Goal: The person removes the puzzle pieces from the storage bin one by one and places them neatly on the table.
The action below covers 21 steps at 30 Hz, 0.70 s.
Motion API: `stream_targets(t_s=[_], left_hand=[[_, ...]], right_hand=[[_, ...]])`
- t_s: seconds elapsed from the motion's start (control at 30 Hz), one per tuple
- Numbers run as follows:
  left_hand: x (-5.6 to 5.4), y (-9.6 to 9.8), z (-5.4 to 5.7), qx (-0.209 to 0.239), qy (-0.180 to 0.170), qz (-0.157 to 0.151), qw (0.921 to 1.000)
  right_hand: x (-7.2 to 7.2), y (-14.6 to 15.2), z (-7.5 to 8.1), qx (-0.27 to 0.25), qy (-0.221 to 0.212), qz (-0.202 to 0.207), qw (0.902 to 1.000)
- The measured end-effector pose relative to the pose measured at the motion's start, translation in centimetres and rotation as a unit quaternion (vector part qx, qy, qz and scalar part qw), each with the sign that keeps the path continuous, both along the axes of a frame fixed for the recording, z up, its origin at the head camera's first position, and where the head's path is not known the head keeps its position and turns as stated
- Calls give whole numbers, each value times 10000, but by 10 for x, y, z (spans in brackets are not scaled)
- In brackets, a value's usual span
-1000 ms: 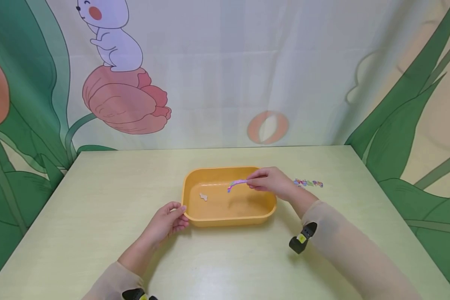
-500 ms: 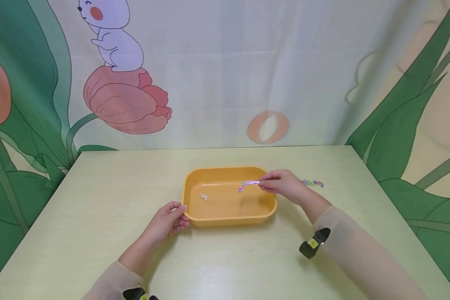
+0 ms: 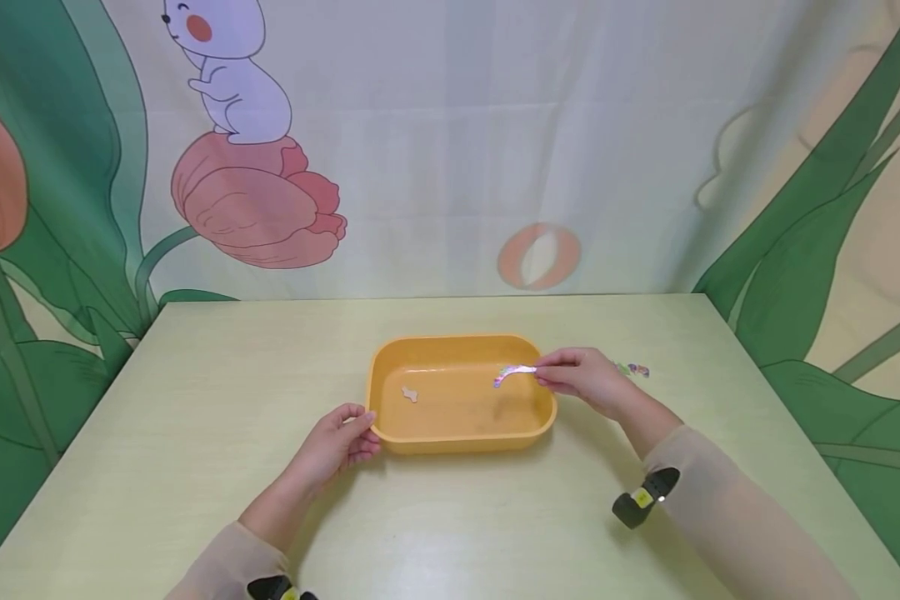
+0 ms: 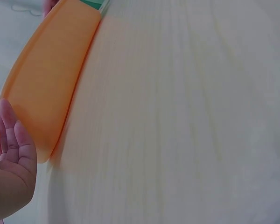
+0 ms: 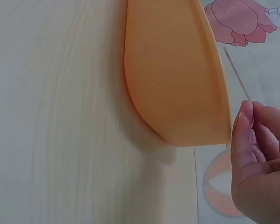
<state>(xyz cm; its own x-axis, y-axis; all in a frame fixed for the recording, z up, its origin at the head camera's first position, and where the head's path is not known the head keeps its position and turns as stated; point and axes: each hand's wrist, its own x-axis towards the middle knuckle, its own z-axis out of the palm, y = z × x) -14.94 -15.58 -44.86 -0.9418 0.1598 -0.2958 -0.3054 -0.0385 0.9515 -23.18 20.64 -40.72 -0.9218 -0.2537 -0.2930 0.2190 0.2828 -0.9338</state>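
A yellow-orange plastic tray (image 3: 461, 445) stands on the table. At its near left corner my left hand (image 3: 337, 440) grips the rim, thumb on top and fingers along the outer wall. Over the right part of the tray, my right hand (image 3: 583, 379) pinches one end of a thin, curved, shiny purple-pink strip (image 3: 514, 370) between thumb and fingers. Seen edge-on in the right wrist view, the strip (image 5: 237, 74) looks like a flat thin sheet; its exact kind is unclear. A small pale irregular piece (image 3: 410, 395) lies on the tray floor, left side.
Small colourful pieces (image 3: 636, 369) lie on the table right of the tray, partly hidden behind my right hand. A printed curtain (image 3: 435, 150) hangs behind the table's (image 3: 217, 400) back edge.
My right hand, still pinching the strip, has moved right and slightly toward me, from mid-tray to its right side. My left hand and the tray stay in place.
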Motion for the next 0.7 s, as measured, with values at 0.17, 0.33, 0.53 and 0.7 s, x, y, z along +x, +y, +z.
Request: stream_targets(t_s=[0.17,0.33,0.53,0.7], left_hand=[[0,0,0,8,16,-10,10000],[0,0,-1,51,23,-8,10000],[0,-1,-1,109,35,-29,9999],[0,0,-1,91,34,-48,9999]], right_hand=[[4,9,-1,-326,55,-44,9994],[6,17,-3,-455,115,-66,9989],[9,28,-3,-377,114,-87,9992],[11,33,-2,-249,57,-212,9994]])
